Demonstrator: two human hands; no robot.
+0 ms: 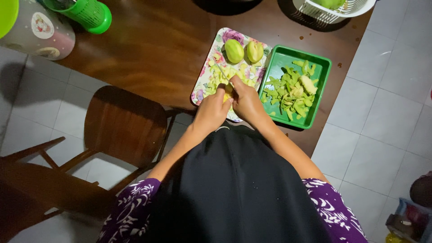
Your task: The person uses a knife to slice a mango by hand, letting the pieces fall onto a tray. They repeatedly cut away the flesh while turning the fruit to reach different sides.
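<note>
Head view: mid-cut, I slice a yellow fruit piece [228,95] on the floral tray [201,88]. My left hand [211,111] is clamped on the piece; my right hand [246,101] is wrapped around the knife [222,72]. Next cut likely needs fingertips tucked. The tray overhangs the tabletop [157,54] edge, green tray [323,74] of peels touching right, chair [123,123] left; little room.

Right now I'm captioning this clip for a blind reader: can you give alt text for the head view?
Seen from above, a person's left hand steadies a yellow fruit piece over a floral tray while the right hand cuts it with a knife. Two peeled green fruits sit on the tray, beside a green tray of peels on a dark wooden table.
</note>
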